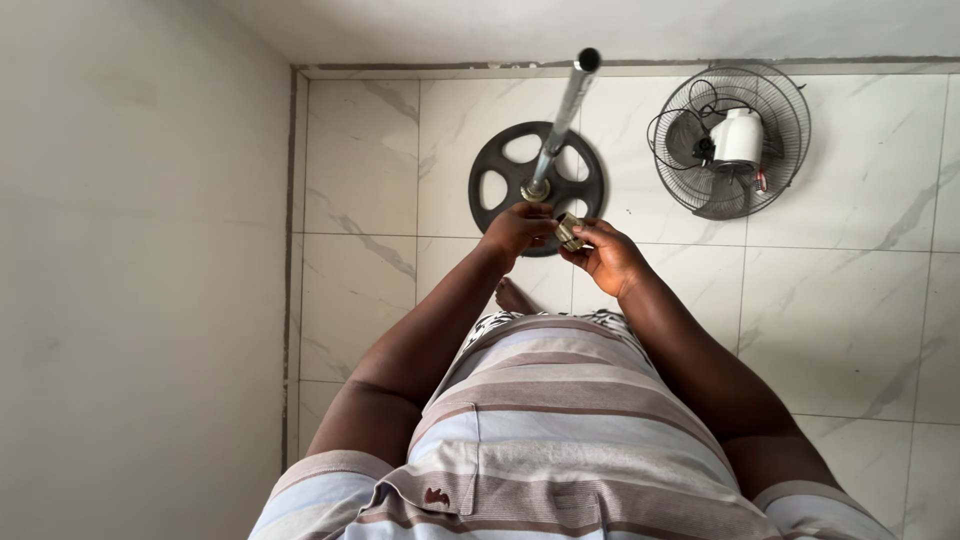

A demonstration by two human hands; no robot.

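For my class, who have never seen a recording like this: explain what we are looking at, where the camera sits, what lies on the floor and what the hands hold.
The single picture comes from a camera worn on a person's head, looking straight down past their striped shirt to a tiled floor. The left hand and right hand meet around a small metal collar-like part; both touch it. Below stands a round dark fan base with a metal pole rising toward the camera. To the right lies a fan head: wire grille and white motor. A bare foot shows too.
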